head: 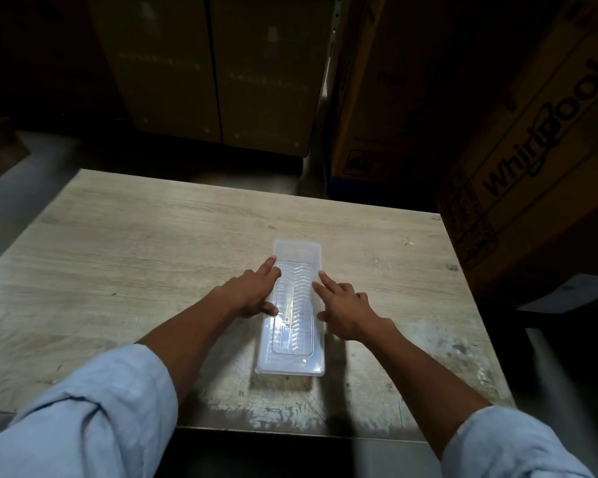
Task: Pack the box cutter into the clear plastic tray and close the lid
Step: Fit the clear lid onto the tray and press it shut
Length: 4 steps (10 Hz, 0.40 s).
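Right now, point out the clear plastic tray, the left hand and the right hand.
clear plastic tray (290,360): head view, near end of the closed lid.
left hand (247,293): head view, back of the hand.
right hand (347,310): head view, back of the hand.

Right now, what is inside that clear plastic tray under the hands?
Through the closed lid of the clear plastic tray only a ribbed, glary shape shows; I cannot tell what it is. The left hand and right hand cover its edges.

A pale wood-grain bench (135,243) has worn, whitish patches along its near edge. Beyond its far edge stand dim cardboard boxes (214,70); off its right edge leans a Whirlpool carton (539,160).
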Available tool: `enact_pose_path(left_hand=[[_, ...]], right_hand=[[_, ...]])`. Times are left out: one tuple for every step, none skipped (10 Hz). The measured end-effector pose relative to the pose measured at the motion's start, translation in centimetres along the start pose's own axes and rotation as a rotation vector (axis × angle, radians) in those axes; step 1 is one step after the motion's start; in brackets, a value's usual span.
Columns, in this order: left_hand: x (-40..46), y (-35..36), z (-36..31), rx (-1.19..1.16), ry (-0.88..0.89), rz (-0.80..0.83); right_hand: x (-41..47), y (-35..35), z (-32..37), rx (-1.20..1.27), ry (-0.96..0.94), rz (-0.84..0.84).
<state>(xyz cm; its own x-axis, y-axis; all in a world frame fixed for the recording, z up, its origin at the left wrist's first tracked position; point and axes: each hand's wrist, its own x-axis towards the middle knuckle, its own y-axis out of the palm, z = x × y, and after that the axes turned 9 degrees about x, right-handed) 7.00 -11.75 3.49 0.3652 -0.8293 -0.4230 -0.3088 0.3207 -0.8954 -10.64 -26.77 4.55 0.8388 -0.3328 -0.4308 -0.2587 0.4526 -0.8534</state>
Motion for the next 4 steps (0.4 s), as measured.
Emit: enact_pose_path(left_hand=[[-0.4,0.6,0.1,-0.006,0.005,-0.018],[-1.1,0.9,-0.2,-0.014,0.000,-0.021],[-1.8,0.6,-0.4,0.012,-0.019,-0.021],[-3.2,0.2,-1.0,0.114,-0.065,-0.089]], right_hand=[[0.0,-0.2,0.0,0.026,-0.011,0.020],[-0.2,-0.4,0.3,0.043,-0.022,0.024],[-0.5,-0.7,0.5,0.071,-0.034,0.001],[-1.1,-0.6,1.0,0.075,-0.049,-0.069]])
